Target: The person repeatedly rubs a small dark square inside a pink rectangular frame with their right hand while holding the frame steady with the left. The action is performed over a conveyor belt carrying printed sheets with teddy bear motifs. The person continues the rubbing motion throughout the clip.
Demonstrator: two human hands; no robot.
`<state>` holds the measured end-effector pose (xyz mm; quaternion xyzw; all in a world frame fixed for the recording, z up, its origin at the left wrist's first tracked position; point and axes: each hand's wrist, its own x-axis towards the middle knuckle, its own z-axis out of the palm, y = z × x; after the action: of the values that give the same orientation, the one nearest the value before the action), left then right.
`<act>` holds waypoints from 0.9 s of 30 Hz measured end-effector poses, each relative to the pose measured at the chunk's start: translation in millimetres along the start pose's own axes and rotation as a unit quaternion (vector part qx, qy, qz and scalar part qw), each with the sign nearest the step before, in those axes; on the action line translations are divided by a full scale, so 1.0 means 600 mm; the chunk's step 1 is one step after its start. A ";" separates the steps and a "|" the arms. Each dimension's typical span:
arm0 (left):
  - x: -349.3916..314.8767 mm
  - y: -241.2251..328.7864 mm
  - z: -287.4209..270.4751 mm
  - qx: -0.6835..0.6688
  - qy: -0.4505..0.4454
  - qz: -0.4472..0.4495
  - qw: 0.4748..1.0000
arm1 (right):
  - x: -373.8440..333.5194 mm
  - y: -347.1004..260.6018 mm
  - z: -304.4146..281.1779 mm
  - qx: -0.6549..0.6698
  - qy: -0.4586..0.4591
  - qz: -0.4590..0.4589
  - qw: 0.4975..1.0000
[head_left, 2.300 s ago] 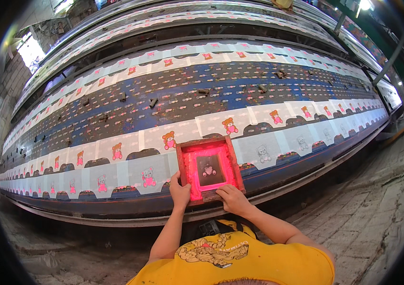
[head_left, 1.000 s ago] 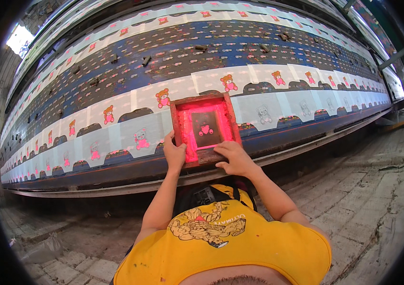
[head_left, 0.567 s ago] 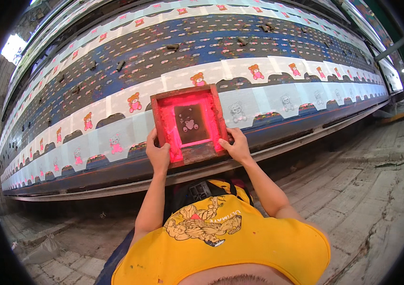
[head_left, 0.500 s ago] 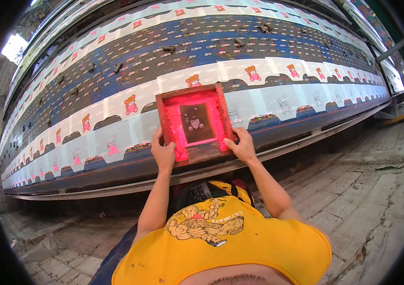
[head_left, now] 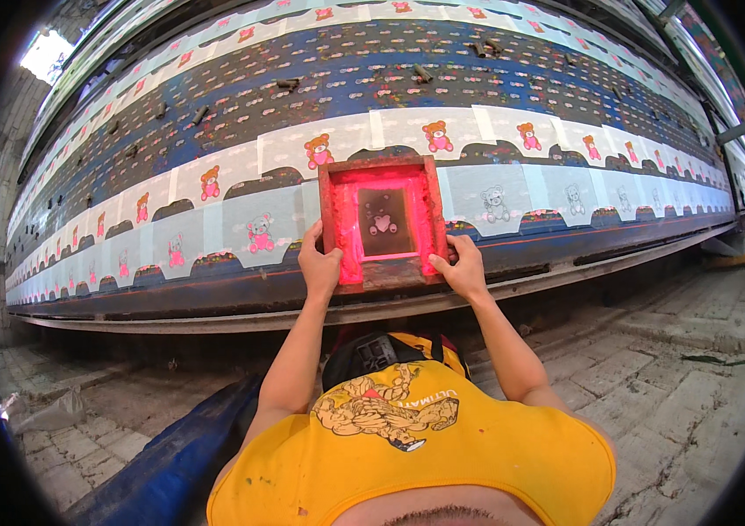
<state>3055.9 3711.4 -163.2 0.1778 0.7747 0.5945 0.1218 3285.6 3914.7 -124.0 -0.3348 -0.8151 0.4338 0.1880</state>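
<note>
A wooden screen-printing frame, its inside smeared with bright pink ink, lies over the nearest row of pale cloth pieces on a long table. A dark rectangle with a bear-shaped stencil shows in its middle. My left hand grips the frame's lower left side, and my right hand grips the lower right, thumb on top. Just left of the frame, a cloth piece carries a bear with pink patches. On the right, the closest bear is only a grey outline. The frame covers the cloth beneath it.
Behind runs a row of cloth pieces with brown-and-pink bears. Farther back, small dark cylinders lie on the ink-stained blue-and-black tabletop. A rail follows the table's near edge, above a brick floor.
Both hands have shifted the frame one cloth piece to the right. The piece it covered now shows a bear with pink patches, and my view has moved right along the table.
</note>
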 end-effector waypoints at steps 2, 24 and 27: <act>0.001 0.002 0.000 0.004 -0.002 -0.019 1.000 | 0.002 0.004 -0.002 -0.011 -0.005 -0.004 1.000; 0.005 0.017 0.000 0.017 -0.019 -0.008 1.000 | -0.007 -0.087 0.078 -0.147 -0.073 -0.285 0.944; 0.004 0.012 0.000 0.023 -0.009 -0.026 0.999 | -0.014 -0.097 0.065 -0.132 -0.065 -0.306 0.940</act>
<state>3054.8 3713.8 -156.1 0.1660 0.7912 0.5716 0.1401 3245.9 3862.6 -97.4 -0.0619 -0.9385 0.2645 0.2131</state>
